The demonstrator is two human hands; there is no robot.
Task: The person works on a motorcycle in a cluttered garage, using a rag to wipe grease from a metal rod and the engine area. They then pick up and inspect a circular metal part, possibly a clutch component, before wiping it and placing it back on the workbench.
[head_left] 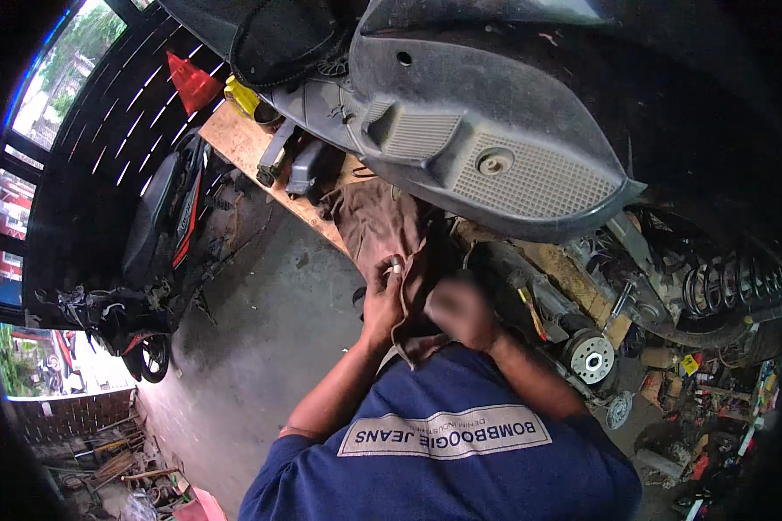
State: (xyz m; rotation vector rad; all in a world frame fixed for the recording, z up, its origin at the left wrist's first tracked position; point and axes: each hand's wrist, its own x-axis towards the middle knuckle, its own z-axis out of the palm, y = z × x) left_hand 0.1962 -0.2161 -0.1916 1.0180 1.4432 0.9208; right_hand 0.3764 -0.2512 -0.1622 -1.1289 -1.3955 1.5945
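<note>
A brown cloth (369, 221) drapes from the edge of a wooden board down across my lap. My left hand (382, 300) is over the cloth, its thumb and fingers pressed together. A small pale spot shows at the fingertips; whether it is a nail or a small part I cannot tell. To its right, my right hand (462, 311) is beside the cloth's edge, bent inward at the wrist. A blur covers that hand, so its fingers and anything in them are hidden. Just beyond both hands hangs the scooter's grey plastic footboard (530, 178).
The wooden board (239, 143) carries a yellow bottle (242, 97) and dark parts. A round metal hub (592, 357) and a coil spring (712, 286) are at right, above scattered parts. A motorcycle (169, 217) stands left on the concrete floor (252, 304).
</note>
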